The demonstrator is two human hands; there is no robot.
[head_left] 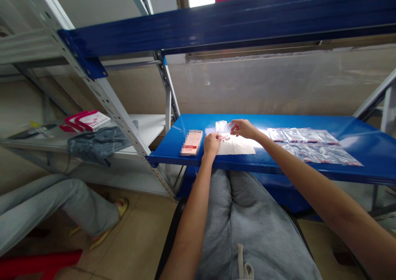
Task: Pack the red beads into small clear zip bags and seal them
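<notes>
A paper sheet [236,148] lies on the shelf board [309,166], near its front edge. A small plastic bag [221,126] sits just behind the sheet, and a phone [192,143] lies just left of it. Two rows of flat plastic packets [309,145] lie to its right. Further left of the sheet, a folded cloth [99,144] and boxes [88,121] rest on a neighbouring shelf [148,127].

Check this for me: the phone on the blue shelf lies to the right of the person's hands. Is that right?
Not quite: the phone lies to the left of the left hand and right hand, as the head view shows. It is on the blue shelf, as you said.
</notes>
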